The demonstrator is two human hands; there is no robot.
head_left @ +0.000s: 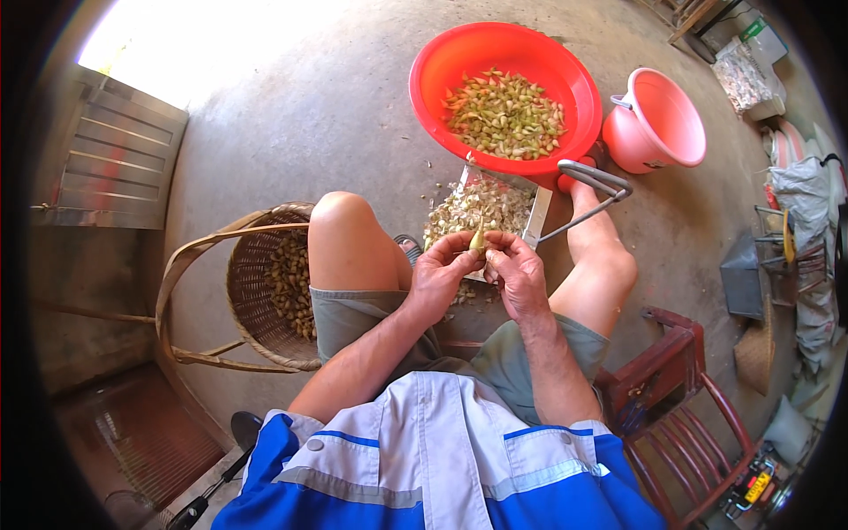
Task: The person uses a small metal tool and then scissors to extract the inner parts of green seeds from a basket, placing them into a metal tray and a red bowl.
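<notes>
Between my knees, both hands meet at one small, pointed, yellow-green bulb (478,239), its tip up. My left hand (440,270) pinches it with thumb and fingers from the left. From the other side, my right hand (519,276) closes its thumb and fingertips on its lower part. Under the hands is a dustpan (535,216) with a bent metal handle, heaped with pale peelings (481,208). A red basin (430,119) beyond it contains many yellow-green bulbs (508,113). At my left knee, a tipped wicker basket (250,305) holds browner bulbs (291,281).
A pink bucket (649,132) stands right of the basin. Beside my right thigh is a dark red wooden chair (680,424). Bags (808,256) and a grey box (742,276) line the right wall. A metal door (115,155) is at left. Scraps lie on the concrete floor (283,115).
</notes>
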